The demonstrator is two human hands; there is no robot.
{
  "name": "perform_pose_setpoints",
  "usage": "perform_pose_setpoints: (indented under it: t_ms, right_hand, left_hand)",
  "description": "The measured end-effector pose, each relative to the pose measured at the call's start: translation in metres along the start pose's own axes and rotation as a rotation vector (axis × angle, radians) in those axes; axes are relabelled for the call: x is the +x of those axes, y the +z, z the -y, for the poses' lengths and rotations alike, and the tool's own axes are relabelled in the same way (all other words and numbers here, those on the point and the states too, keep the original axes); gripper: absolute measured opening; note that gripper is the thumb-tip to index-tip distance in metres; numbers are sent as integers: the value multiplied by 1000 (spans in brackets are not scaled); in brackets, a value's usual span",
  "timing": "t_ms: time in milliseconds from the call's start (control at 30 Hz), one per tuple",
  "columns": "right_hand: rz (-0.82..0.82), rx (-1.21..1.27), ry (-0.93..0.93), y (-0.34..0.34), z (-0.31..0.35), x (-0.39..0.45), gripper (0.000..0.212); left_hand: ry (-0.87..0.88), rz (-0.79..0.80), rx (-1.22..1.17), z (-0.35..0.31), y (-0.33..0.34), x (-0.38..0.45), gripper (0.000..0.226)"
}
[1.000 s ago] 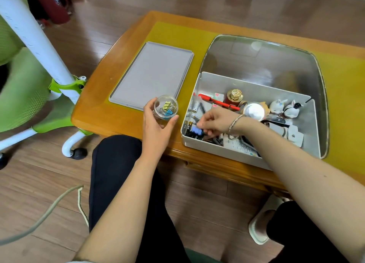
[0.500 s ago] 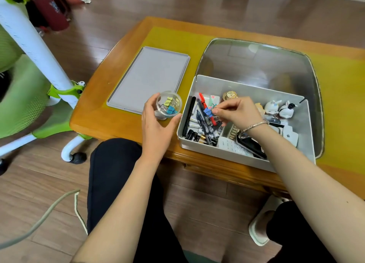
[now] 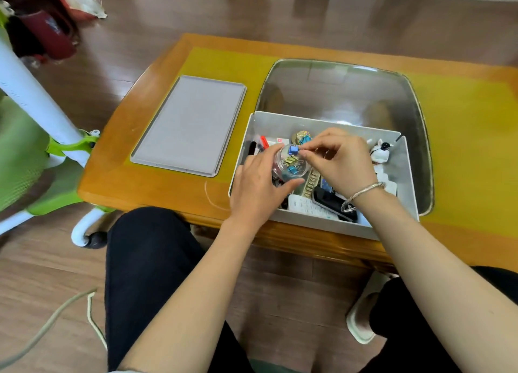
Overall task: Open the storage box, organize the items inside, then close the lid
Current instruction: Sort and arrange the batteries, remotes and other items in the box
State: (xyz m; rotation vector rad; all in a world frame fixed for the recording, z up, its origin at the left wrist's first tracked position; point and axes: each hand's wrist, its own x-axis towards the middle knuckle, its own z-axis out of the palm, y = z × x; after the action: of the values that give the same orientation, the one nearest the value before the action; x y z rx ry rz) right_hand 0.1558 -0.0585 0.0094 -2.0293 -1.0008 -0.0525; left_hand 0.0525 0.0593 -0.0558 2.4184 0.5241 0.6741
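Change: half a second ago the left hand [image 3: 259, 189] held the clear jar [image 3: 290, 164] over the worktop [image 3: 157, 185], left of the storage box [image 3: 403, 176]; now the jar is above the box's left part. The right hand [image 3: 340, 161] has come from the pens to the jar's mouth.
Left hand: fingers and thumb curled round the jar's side, firm grip; the jar is tilted, its mouth turned up and away from the person.
Right hand: thumb and forefinger pinch a small blue binder clip [image 3: 293, 149] right at the jar's opening; other fingers loosely bent.
Jar: several coloured binder clips lie inside.
Storage box: white, open, on the worktop's near edge; long axis runs left to right. It holds pens, a calculator [image 3: 307, 206], a dark phone [image 3: 330, 201], small figurines [image 3: 379, 152].
Lid: the grey lid [image 3: 190, 124] lies flat to the left of the box, apart from it, long axis going away from the person.
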Motion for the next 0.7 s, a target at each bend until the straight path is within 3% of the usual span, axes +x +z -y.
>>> perform_pose_setpoints:
  t_ms: [333,500,700]
  right_hand:
    - [51,-239,-85,17,3,-2,6]
    - [183,-331,-84,20,5,1,15]
    - [192,-238,-23,12,0,0,23]
  left_hand:
    - [15,18,62,0,0,0,73]
    - [13,25,74,1,-1,-1,70]
    - [-37,42,46,1,0,1,70]
